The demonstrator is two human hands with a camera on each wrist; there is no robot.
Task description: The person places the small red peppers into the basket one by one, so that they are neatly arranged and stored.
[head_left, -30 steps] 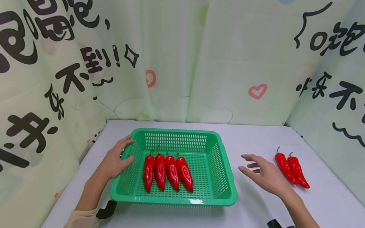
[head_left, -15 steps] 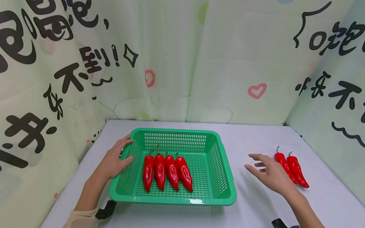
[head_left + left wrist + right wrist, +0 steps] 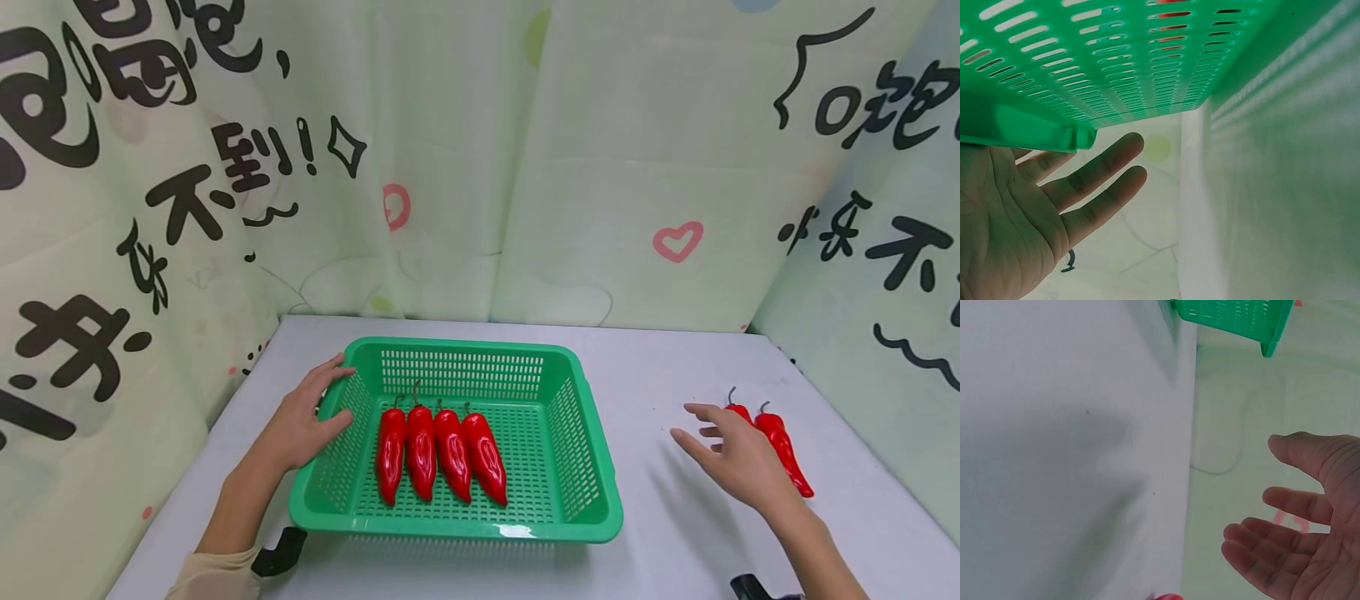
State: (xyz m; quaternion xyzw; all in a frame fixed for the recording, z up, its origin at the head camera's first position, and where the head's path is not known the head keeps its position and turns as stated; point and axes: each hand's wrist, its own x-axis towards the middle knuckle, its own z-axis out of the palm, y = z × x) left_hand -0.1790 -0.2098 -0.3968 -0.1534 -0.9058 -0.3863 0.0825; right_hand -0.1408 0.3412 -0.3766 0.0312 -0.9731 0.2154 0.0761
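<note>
A green plastic basket point(image 3: 435, 527) with slotted walls holds several glossy red chili peppers point(image 3: 452, 454), lying side by side. My left hand point(image 3: 303, 429) rests at the basket's left rim, thumb over the inner side; in the left wrist view its fingers are extended outside the slotted wall. To the right, my right hand point(image 3: 742, 458) hovers above the table with fingers spread and nothing in them. Two more red peppers lie there: the left pepper point(image 3: 738, 411) is mostly hidden behind the hand, and the right pepper point(image 3: 782, 446) is partly covered.
The basket stands on a white table point(image 3: 645, 367). A pale green curtain point(image 3: 585, 167) with black lettering and hearts closes off the back and both sides. Black straps show at both wrists.
My right hand has moved rightward, away from the basket and over the two peppers on the table, now covering part of them. The left hand and basket have stayed put.
</note>
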